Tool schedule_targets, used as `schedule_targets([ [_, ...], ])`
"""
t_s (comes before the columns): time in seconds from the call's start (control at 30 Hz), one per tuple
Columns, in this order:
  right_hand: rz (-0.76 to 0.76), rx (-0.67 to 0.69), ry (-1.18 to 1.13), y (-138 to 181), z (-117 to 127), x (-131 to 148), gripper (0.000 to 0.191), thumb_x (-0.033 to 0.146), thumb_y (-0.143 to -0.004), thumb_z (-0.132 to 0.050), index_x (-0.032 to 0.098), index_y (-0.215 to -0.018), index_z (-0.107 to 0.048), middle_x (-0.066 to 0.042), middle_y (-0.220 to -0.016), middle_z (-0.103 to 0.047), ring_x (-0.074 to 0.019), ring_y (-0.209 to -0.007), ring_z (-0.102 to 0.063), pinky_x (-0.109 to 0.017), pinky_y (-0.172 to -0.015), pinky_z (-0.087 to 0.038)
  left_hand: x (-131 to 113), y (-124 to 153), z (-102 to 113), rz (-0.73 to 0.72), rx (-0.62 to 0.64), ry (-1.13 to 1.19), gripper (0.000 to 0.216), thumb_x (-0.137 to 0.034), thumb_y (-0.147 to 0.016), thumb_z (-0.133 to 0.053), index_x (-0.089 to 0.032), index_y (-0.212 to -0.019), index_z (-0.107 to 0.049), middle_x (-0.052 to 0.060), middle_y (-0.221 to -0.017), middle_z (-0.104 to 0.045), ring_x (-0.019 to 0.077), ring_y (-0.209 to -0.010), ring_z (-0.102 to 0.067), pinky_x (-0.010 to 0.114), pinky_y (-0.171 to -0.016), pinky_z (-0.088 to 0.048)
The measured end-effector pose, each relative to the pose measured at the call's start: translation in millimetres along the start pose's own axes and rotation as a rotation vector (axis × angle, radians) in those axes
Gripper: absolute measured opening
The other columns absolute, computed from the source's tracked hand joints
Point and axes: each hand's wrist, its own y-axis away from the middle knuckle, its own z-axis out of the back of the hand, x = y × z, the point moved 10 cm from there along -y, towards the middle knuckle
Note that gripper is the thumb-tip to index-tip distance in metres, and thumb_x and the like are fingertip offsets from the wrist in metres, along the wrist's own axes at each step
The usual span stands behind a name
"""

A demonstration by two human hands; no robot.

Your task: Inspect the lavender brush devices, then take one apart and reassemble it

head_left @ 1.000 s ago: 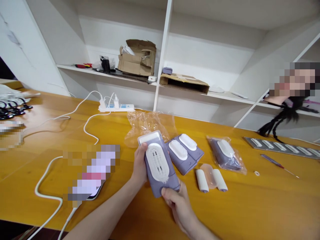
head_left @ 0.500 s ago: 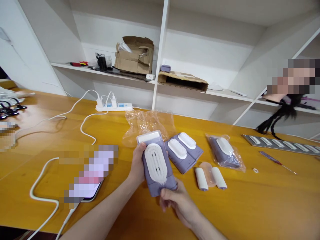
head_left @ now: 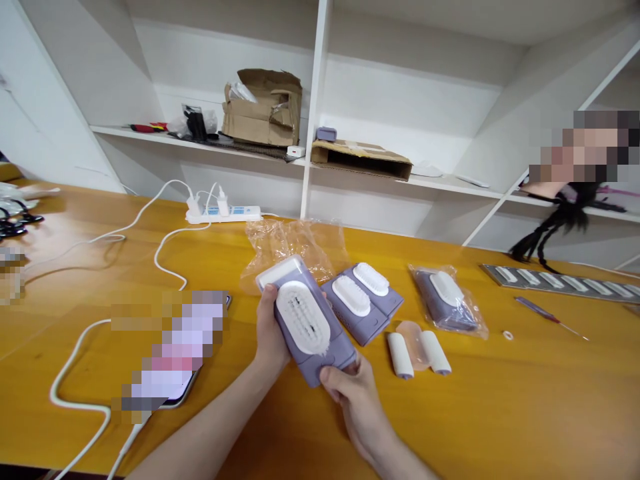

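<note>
A purple handheld device (head_left: 320,363) with a white oval bristled pad on its face is tilted in front of me, above the table. My left hand (head_left: 273,327) is closed round its left side, the thumb near the pad's upper edge. At the lower end, my right hand (head_left: 353,390) grips the corner with thumb on top; its other fingers are partly hidden beneath. Just behind lie two similar purple devices (head_left: 360,327) side by side, pads up. Another purple device (head_left: 445,307) sits in a clear bag to the right. Two white rollers (head_left: 400,355) rest near a pinkish translucent piece (head_left: 415,347).
A smartphone (head_left: 187,383) with a white cable lies at left. Crumpled clear plastic (head_left: 293,243) and a power strip (head_left: 240,214) are towards the back. A screwdriver (head_left: 540,310), a small white ring (head_left: 507,335) and a metal strip (head_left: 565,285) lie right. Shelves hold cardboard boxes (head_left: 263,120).
The held device has turned a little anticlockwise and its upper end has shifted left. My right hand has closed more firmly on its lower corner. The whole view has shifted slightly.
</note>
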Motion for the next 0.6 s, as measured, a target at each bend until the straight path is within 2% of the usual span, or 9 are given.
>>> schedule_targets([
  [0.1,-0.021,-0.004,-0.017,-1.7,0.0,-1.2,0.024,0.015,-0.051,-0.075,0.015,-0.073,-0.065,0.002,-0.064,-0.058,-0.0103,-0.058,-0.043,-0.022,-0.056,-0.037,1.7,0.9,0.1,0.0,-0.001,-0.007,0.048,-0.056,-0.071,-0.056,-0.011,-0.08,-0.07,0.008,-0.066,-0.071,0.0262,-0.072,-0.069,0.034,-0.068,-0.055],
  [0.3,-0.008,0.014,-0.054,-1.8,-1.5,-2.2,0.021,0.013,-0.051,-0.068,0.017,-0.072,-0.065,0.002,-0.065,-0.057,-0.0125,-0.062,-0.045,-0.024,-0.059,-0.039,3.0,1.5,0.4,0.014,-0.008,-0.023,0.05,-0.057,-0.069,-0.056,-0.011,-0.082,-0.07,0.009,-0.066,-0.071,0.0282,-0.074,-0.069,0.036,-0.067,-0.055],
  [0.47,0.017,0.06,0.038,-0.1,-1.7,1.4,0.038,0.024,-0.052,-0.081,0.019,-0.088,-0.066,-0.001,-0.077,-0.065,-0.0151,-0.068,-0.052,-0.026,-0.063,-0.042,-1.1,-0.3,0.0,-0.005,0.029,-0.031,0.051,-0.059,-0.067,-0.056,-0.011,-0.079,-0.071,0.009,-0.067,-0.072,0.0285,-0.075,-0.069,0.035,-0.066,-0.055],
  [0.6,-0.099,0.055,0.072,-2.0,3.3,-4.1,0.043,0.032,-0.052,-0.083,0.018,-0.088,-0.066,-0.001,-0.076,-0.065,-0.0135,-0.063,-0.052,-0.025,-0.058,-0.041,-6.2,-0.3,0.1,-0.036,0.036,-0.015,0.049,-0.058,-0.063,-0.061,-0.012,-0.078,-0.071,0.008,-0.067,-0.072,0.0266,-0.07,-0.069,0.034,-0.065,-0.055],
])
